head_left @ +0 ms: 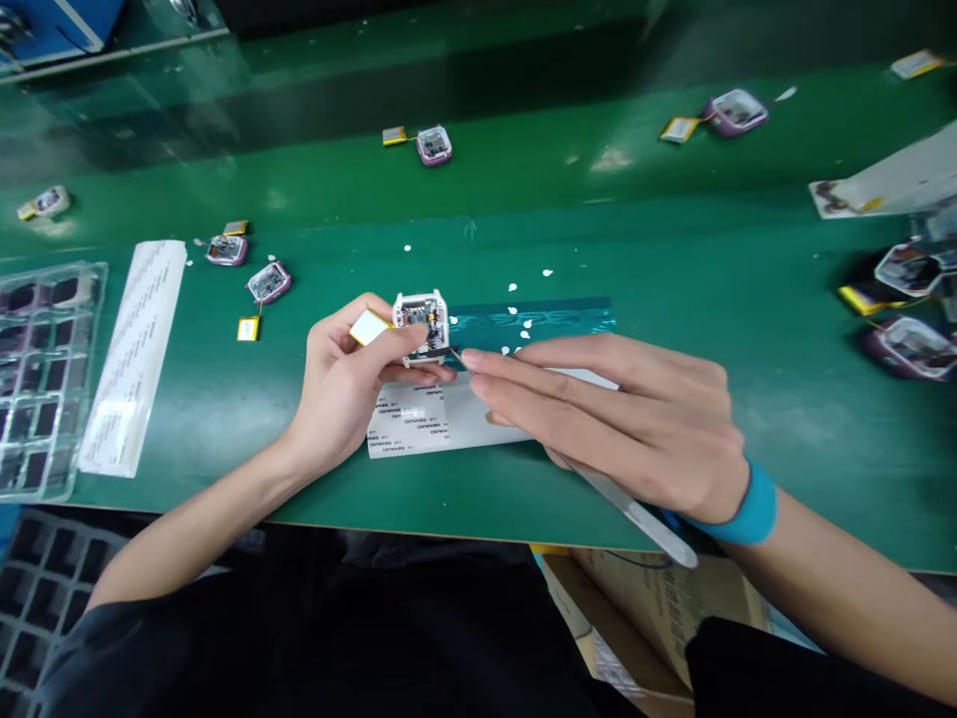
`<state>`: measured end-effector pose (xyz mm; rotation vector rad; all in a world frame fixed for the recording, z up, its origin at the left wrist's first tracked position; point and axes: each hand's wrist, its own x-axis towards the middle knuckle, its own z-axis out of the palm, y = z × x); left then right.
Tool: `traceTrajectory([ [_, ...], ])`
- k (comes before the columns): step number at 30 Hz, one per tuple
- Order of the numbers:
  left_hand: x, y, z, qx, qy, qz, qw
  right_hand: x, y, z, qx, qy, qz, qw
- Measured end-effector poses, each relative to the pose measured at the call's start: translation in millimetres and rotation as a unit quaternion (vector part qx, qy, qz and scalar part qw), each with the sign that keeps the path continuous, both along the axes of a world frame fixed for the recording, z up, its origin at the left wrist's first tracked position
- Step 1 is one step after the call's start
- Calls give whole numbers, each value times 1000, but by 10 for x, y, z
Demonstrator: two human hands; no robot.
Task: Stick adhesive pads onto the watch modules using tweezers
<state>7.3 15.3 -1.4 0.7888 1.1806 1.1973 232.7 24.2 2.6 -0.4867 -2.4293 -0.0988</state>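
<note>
My left hand (348, 374) is closed around a white smartwatch case (420, 317) whose open side shows a circuit board, with my thumb on the board. A yellow-edged battery (370, 327) sticks out to the left of the case, beside my fingers. In my right hand (635, 419) I grip metal tweezers (635, 514), their handle pointing down to the right. The tweezer tips are at the lower right corner of the case, by a small dark piece; whether they pinch it I cannot tell. Beneath my hands lies a white printed sheet (408, 424).
Several small white stickers (512, 287) lie by a clear blue film strip (553, 311). Open watch cases with batteries, such as a purple one (269, 282), are spread over the green table (336, 219). At left are a printed strip (135, 359) and a clear tray (94, 374).
</note>
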Motion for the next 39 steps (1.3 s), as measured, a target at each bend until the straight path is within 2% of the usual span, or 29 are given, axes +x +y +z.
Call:
traceTrajectory([
  [8,54,-17,-50,-16,-21,13,1000,-94,59,-48,78,2,14,997],
  [15,59,-44,-49,-3,1,22,1000,-118,38,-26,48,-12,16,999],
  [20,71,-48,-93,24,40,12,999,-92,21,-71,10,4,10,1000],
  [26,61,-57,-91,43,65,-13,997,-78,-27,-89,-79,39,-17,996],
  [36,51,-58,-106,41,63,4,997,-97,-7,-86,-67,56,-26,996],
  [39,-5,39,-159,50,62,8,997,-103,-12,-74,-45,57,-34,997],
])
